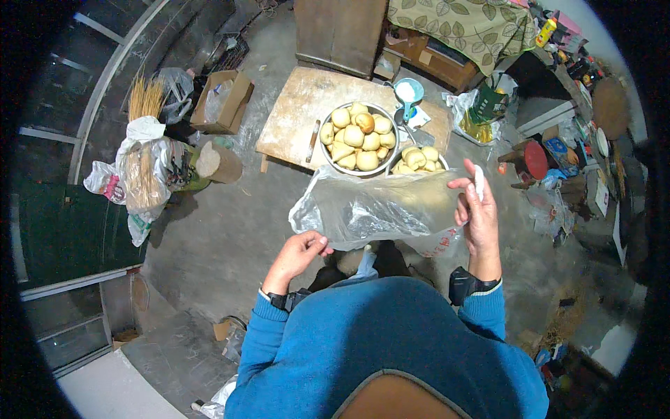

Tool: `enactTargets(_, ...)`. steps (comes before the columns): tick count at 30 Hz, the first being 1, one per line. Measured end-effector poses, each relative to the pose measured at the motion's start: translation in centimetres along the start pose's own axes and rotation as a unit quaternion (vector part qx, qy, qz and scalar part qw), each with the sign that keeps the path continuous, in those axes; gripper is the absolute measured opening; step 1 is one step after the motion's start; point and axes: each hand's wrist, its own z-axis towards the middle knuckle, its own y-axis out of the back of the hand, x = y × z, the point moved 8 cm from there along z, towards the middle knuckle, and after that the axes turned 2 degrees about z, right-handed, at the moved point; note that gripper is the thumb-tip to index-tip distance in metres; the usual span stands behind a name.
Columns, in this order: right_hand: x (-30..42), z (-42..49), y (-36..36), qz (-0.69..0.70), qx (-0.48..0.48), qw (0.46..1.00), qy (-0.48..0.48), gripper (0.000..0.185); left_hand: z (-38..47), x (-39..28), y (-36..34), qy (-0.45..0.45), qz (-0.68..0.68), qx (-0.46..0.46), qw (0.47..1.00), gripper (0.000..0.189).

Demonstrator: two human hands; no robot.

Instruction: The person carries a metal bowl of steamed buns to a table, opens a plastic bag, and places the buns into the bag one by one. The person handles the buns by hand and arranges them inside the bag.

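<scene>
A clear plastic bag stretches between my two hands, bearing some red writing near its right end. My left hand pinches its lower left edge between thumb and fingers. At the bag's right end, my right hand grips the film with its lower fingers, the index finger raised; a white wrap covers one fingertip. Just beyond the bag, a large metal basin holds several pale yellow buns, one of them browner. A smaller bowl of similar buns stands to its right, partly hidden by the bag.
Under the basin is a low wooden table dusted with white powder, with a wooden rolling pin on it. A blue ladle-like scoop holds white powder. A cardboard box and a cylindrical stump stand left; a red stool stands right.
</scene>
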Motion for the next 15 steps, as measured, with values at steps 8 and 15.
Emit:
enactTargets(8,-0.6,3.9,1.6,-0.087,-0.001,0.996,0.004,0.045,3.0,-1.7,0.9,0.020,0.018,-0.010,1.000,0.026)
enactTargets(15,-5.4,5.1,-5.6,-0.101,-0.016,0.994,-0.039,0.045,4.7,2.8,7.0,0.009,0.019,0.049,0.999,0.029)
